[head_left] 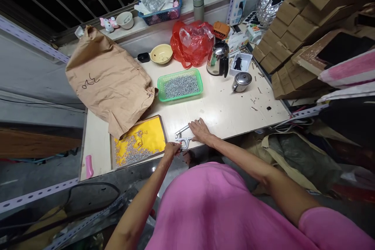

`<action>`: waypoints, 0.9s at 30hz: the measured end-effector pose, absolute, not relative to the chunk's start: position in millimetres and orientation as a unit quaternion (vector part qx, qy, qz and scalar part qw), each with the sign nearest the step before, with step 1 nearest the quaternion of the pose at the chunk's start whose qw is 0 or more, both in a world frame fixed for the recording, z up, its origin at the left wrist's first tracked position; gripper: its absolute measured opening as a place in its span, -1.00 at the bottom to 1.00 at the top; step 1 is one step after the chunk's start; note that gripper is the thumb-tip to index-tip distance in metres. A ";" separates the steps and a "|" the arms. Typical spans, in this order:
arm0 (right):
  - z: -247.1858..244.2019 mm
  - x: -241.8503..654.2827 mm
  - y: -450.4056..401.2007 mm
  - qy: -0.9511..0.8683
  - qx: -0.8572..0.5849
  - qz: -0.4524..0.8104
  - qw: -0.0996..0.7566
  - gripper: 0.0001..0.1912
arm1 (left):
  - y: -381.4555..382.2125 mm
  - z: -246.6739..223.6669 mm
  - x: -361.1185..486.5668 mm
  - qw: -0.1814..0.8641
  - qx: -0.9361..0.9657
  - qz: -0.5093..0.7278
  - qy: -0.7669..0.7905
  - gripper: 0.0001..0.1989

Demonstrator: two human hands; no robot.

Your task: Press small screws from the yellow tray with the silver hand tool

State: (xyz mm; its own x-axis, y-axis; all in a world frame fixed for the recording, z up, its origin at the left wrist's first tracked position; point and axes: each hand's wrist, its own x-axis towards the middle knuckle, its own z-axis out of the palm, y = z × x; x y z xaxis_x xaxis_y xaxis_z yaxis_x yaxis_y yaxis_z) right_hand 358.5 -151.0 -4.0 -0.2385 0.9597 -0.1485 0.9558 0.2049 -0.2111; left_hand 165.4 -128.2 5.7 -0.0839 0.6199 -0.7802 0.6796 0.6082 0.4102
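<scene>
At the table's front edge lies a grey metal tool (184, 139) with a looped, pistol-like handle and a thin straight bar; its exact kind is unclear. My left hand (172, 149) is closed at its left end, fingertips pinched together beside a small red spot. Whatever sits between them is too small to make out. Over the tool's right side my right hand (200, 131) lies palm down with fingers stretched out, touching the bar. Left of my hands, a shallow tray with a yellow lining (152, 133) carries many small metal pins (131, 150).
Behind the tool stands a green basket (180, 97) full of metal pins. A large brown paper sack (108, 82) leans over the left side. Farther back are a red plastic bag (187, 43), a kettle (217, 60) and a lidded metal cup (242, 82). Cardboard boxes (293, 35) pile up right.
</scene>
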 end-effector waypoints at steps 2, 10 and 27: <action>-5.9 356.8 -153.8 -0.776 -0.618 0.125 0.011 -0.19 | -128.3 5.9 166.1 0.512 0.438 -0.028 0.739 -0.84; -15.4 349.1 -165.7 -0.777 -0.616 0.124 0.039 -0.41 | -141.2 16.9 165.8 0.385 0.578 -0.068 0.716 -0.86; -5.5 358.6 -176.5 -0.738 -0.662 0.129 0.026 -0.22 | -116.3 7.6 209.7 0.158 0.912 -0.099 0.365 -0.32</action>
State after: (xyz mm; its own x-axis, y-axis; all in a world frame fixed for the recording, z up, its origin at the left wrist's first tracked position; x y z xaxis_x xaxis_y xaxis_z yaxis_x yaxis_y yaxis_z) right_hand 358.6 -176.5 -5.5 -0.1219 0.9837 -0.1324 0.9702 0.0900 -0.2249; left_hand 209.7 -116.3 7.6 0.7137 0.6344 -0.2968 0.6973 -0.6833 0.2164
